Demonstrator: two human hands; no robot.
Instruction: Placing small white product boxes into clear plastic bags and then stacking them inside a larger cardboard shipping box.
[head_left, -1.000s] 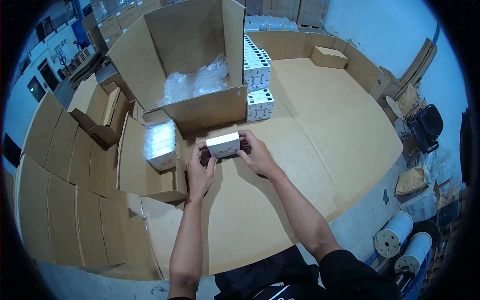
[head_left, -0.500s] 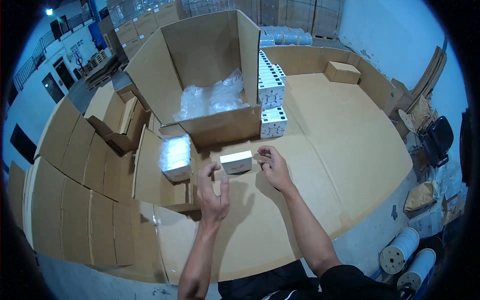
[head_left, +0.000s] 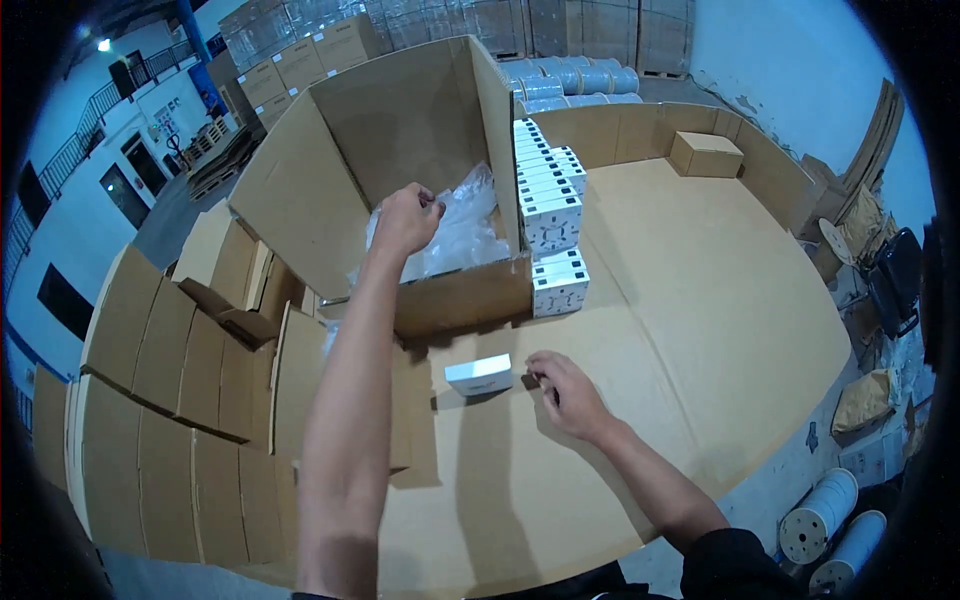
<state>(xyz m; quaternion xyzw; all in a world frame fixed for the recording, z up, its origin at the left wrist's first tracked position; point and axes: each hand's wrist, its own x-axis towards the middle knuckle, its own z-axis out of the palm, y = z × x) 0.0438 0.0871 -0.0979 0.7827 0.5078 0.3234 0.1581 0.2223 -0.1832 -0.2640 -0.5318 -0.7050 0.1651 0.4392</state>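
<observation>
A small white box (head_left: pixel 479 375) stands on the cardboard-covered table in front of me. Just right of it, my right hand (head_left: pixel 568 392) hovers low, fingers loosely bent, thumb apart, holding nothing. My left hand (head_left: pixel 408 220) reaches over the front wall of a large open carton (head_left: pixel 465 298), above clear bubble wrap bags (head_left: pixel 460 225) inside. Its fingers are bent and partly apart, and I see nothing in them. My left forearm covers most of a smaller open carton (head_left: pixel 292 375); only a bit of the plastic-wrapped stack in it shows.
White patterned boxes (head_left: pixel 556 225) are stacked right of the large carton. A closed brown box (head_left: pixel 707 155) sits at the table's far right corner, inside a low cardboard rim. Cardboard boxes (head_left: pixel 215 460) line the left side. Cable spools (head_left: pixel 820 515) stand on the floor at right.
My left hand has moved up and away from beside the white box to over the large carton. My right hand stays near the white box. The view has shifted slightly.
</observation>
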